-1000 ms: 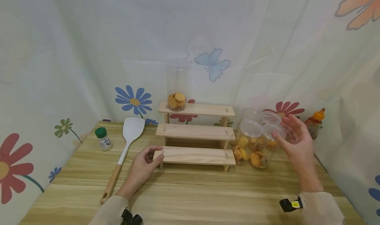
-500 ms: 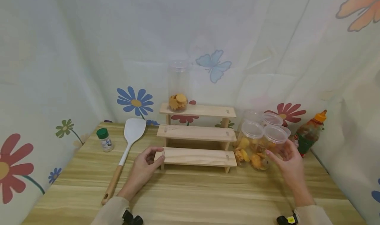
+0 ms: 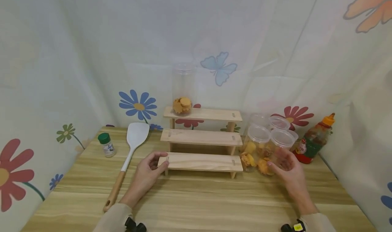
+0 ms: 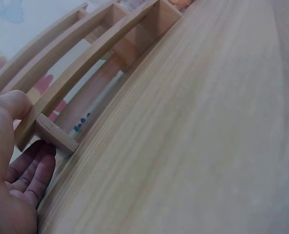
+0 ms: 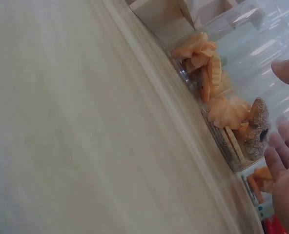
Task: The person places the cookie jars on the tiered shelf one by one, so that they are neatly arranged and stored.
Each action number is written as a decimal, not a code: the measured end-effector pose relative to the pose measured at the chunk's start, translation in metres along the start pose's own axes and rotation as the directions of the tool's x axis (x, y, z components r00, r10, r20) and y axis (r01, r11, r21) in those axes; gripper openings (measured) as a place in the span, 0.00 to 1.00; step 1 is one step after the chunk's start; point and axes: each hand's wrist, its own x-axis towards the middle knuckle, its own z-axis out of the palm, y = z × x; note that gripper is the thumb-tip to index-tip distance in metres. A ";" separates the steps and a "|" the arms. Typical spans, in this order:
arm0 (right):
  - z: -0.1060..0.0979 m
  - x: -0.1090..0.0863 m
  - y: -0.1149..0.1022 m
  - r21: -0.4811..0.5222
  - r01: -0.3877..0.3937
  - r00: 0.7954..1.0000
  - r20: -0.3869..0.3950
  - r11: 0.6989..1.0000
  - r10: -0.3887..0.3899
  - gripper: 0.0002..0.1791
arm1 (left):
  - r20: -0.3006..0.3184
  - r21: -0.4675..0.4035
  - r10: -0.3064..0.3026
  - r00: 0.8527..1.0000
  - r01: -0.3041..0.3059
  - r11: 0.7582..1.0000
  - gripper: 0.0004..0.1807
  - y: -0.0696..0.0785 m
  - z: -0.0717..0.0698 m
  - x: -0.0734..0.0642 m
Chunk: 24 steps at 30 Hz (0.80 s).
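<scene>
A three-tier wooden display rack (image 3: 202, 162) stands mid-table. My left hand (image 3: 149, 167) grips the left end of its lowest board, thumb and fingers on either side of the end in the left wrist view. At right, a cluster of clear lidded jars holding cookies stands beside the rack. Nearest my right hand (image 3: 289, 170) is the front right jar (image 3: 283, 140). That hand is spread at the jar's right side, thumb in front; whether it touches the plastic I cannot tell. In the right wrist view, cookies (image 5: 230, 112) show at the jar's bottom.
One tall jar (image 3: 182, 89) with cookies stands on the top board's left end. A white spatula (image 3: 130, 150) and a green-capped shaker (image 3: 107, 145) lie left of the rack, the shaker upright. A sauce bottle (image 3: 313, 140) stands behind the jars at right.
My right hand has come down and leftward from beside the jar lids to the front right jar's side, uncovering the sauce bottle. My left hand stays on the rack.
</scene>
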 end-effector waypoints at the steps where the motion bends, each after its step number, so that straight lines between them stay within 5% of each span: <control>1: 0.000 0.000 0.001 -0.010 -0.001 1.000 0.007 1.000 0.001 0.37 | 0.000 0.001 0.000 1.000 0.000 1.000 0.18 0.000 0.000 0.000; 24: 0.000 0.001 0.004 0.014 0.016 1.000 0.027 1.000 -0.016 0.37 | -0.006 -0.005 -0.004 1.000 0.004 1.000 0.18 0.000 0.001 -0.001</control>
